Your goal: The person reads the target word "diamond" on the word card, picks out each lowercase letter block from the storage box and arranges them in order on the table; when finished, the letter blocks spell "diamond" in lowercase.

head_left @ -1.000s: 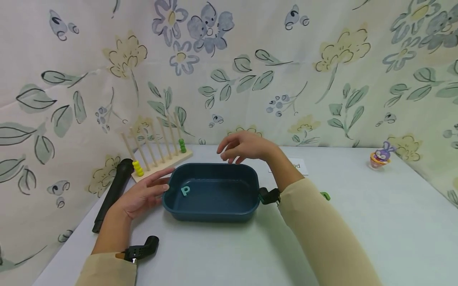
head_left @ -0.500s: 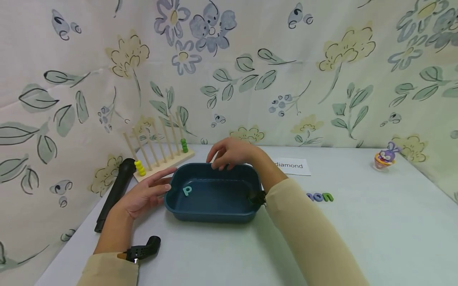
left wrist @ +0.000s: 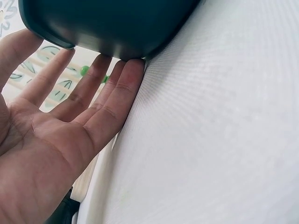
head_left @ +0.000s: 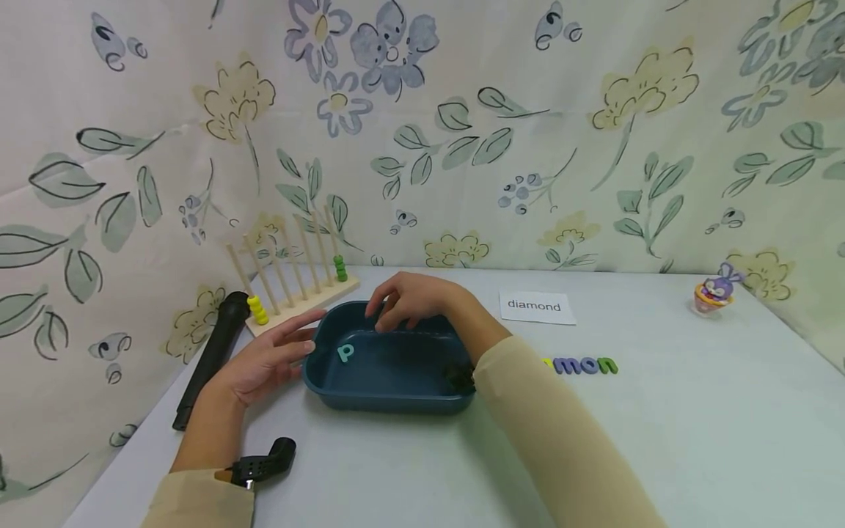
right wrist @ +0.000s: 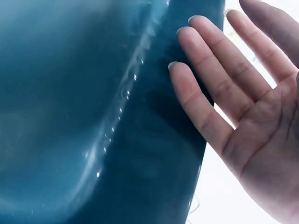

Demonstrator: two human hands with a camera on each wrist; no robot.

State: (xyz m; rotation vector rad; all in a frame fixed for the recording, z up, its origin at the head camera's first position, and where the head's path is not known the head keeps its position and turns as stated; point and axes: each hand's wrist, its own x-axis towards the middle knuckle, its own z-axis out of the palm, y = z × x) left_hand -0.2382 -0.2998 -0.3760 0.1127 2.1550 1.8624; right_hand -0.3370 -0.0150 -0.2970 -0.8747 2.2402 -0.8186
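A dark blue rectangular box (head_left: 389,402) sits on the white table, with a teal letter P (head_left: 345,353) lying on its floor at the left. My left hand (head_left: 264,364) rests against the box's left end. In the left wrist view its extended fingers (left wrist: 119,95) touch the outer wall (left wrist: 112,28), curled round nothing. Over the far side of the box hovers my right hand (head_left: 416,299), its forearm crossing the right end. Seen from the right wrist, the fingers (right wrist: 189,88) are loosely extended and the palm holds nothing.
Right of the box lie coloured letters (head_left: 586,365), partly behind the sleeve, below a card (head_left: 538,307) reading "diamond". A wooden peg rack (head_left: 304,302) with yellow and green beads and a black rod (head_left: 211,359) stand left. A purple rabbit toy (head_left: 715,290) is far right.
My right hand has moved left and down from behind the box to over its inside. The card and letters have come out from behind the arm. The left hand stays put.
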